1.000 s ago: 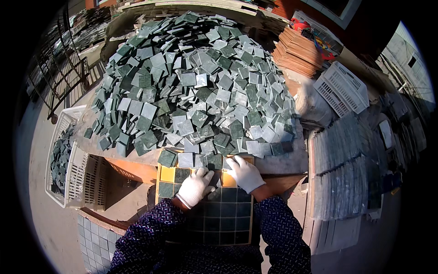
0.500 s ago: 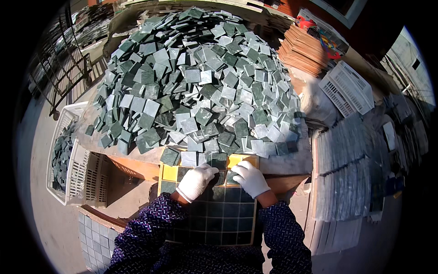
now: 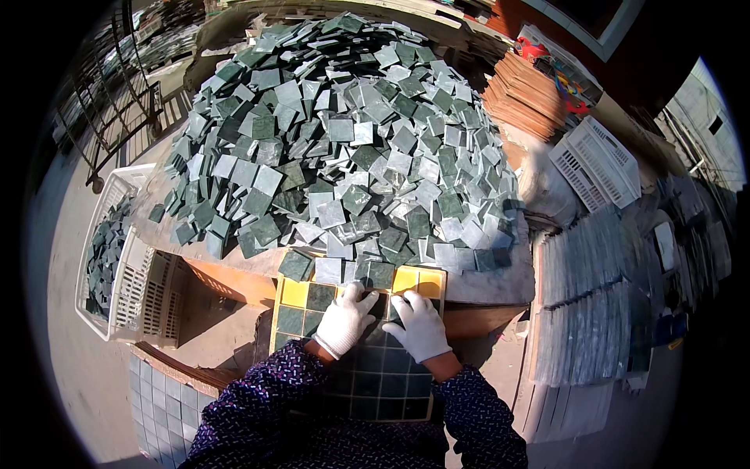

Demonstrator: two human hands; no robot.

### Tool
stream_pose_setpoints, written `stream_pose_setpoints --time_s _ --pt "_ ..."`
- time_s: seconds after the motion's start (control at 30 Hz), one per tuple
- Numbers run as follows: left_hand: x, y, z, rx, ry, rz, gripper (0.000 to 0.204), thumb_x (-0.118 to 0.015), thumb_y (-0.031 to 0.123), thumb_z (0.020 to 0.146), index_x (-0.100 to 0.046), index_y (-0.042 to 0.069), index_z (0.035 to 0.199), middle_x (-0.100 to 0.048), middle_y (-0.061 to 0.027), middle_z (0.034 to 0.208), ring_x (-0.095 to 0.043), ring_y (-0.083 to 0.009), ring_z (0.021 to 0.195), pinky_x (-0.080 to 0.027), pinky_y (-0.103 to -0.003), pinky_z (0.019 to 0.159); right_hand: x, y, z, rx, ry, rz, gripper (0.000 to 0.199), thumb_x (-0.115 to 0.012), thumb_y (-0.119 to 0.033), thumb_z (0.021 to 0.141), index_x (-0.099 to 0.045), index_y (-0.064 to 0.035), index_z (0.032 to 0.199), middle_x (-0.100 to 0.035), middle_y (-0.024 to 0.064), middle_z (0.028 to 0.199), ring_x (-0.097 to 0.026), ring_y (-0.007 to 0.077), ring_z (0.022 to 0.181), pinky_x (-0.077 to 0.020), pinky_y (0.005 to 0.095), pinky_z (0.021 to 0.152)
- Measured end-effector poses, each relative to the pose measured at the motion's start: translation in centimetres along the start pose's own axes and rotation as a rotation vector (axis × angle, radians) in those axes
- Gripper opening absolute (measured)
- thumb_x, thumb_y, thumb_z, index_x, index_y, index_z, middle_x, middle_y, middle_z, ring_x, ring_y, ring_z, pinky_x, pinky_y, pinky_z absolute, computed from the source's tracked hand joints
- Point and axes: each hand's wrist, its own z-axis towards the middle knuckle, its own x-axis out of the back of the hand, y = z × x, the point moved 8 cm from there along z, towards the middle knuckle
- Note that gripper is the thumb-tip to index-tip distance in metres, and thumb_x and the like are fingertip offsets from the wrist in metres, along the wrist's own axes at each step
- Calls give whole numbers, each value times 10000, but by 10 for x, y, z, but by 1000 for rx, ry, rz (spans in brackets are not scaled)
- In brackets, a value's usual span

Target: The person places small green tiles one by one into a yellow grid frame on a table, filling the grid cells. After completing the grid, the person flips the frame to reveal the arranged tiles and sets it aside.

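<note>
Both my hands wear white knitted gloves and rest over a yellow gridded tray [image 3: 294,294], whose cells hold square dark green stone tiles [image 3: 371,360]. My left hand [image 3: 344,320] lies over the upper middle cells, its fingertips on a tile and its fingers a little bent and apart. Just to its right, my right hand [image 3: 420,327] has its fingers and thumb spread, fingertips touching the tiles near the upper right cells. Several yellow cells along the top show bare. A few loose tiles [image 3: 328,270] lie over the tray's far edge. My hands hide the tiles beneath them.
A large heap of loose green and grey tiles [image 3: 341,129] covers the table beyond the tray. White plastic crates stand at the left [image 3: 144,301] and right [image 3: 598,164]. Stacked grey strips [image 3: 582,313] fill the right side. Tiled sheets [image 3: 164,402] lie at lower left.
My right hand has drawn back toward me and its fingers have spread. My left hand has shifted slightly right and nearer. More of the yellow cells at upper right is uncovered.
</note>
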Motion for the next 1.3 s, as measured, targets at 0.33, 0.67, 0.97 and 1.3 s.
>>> stream_pose_setpoints --time_s 0.33,0.67,0.97,1.3 --pt "7 4 -6 7 74 -84 373 -645 62 772 -576 26 1137 -537 -158 1173 -594 -353 1020 -520 -396 837 8 24 38 -278 -31 253 678 -800 -310 676 -530 -123 1269 -504 147 1290 -569 356 1093 -495 443 876" --pt "47 -6 31 -31 198 157 535 -694 161 761 -538 81 1266 -532 -123 1249 -574 -320 1017 -506 -405 842 2 17 68 -53 7 84 593 -738 -264 725 -498 -59 1227 -543 184 1227 -596 354 1048 -503 424 866" --pt "20 -12 65 -57 -161 75 563 -748 200 737 -528 45 1232 -530 -143 1191 -571 -345 1059 -516 -414 859 17 100 39 -97 -178 225 510 -710 -229 747 -557 -76 1208 -557 146 1202 -563 356 1077 -476 424 907" --pt "-21 22 78 -114 -170 -124 589 -765 157 727 -522 4 1241 -459 -197 1266 -544 -395 1096 -502 -408 889 14 103 34 50 -142 264 396 -643 -167 785 -616 -49 1162 -577 185 1151 -568 371 1037 -468 409 905"
